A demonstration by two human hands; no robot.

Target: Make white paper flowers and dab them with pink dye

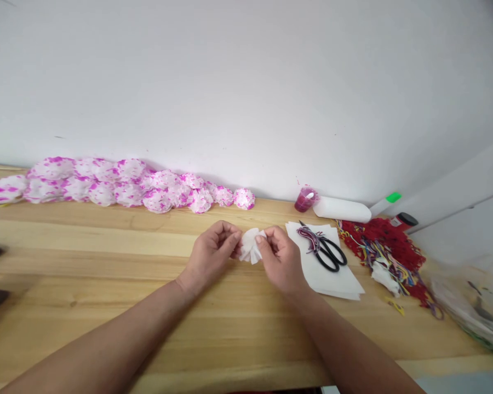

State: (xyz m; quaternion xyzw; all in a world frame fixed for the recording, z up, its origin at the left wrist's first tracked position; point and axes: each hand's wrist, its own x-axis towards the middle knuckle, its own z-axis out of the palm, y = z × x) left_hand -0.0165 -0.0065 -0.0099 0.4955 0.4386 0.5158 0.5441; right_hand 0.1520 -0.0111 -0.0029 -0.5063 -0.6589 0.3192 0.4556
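My left hand and my right hand meet over the wooden table, both pinching a small white folded paper flower between them. The fingers of each hand are closed on its edges. The paper fans out in pleats between my fingertips, just above the tabletop.
A row of several pink-and-white paper flowers lies along the wall. To the right lie a stack of white paper sheets with black scissors on top, a small pink cup, a white bottle, a red mesh with coloured threads and a plastic bag.
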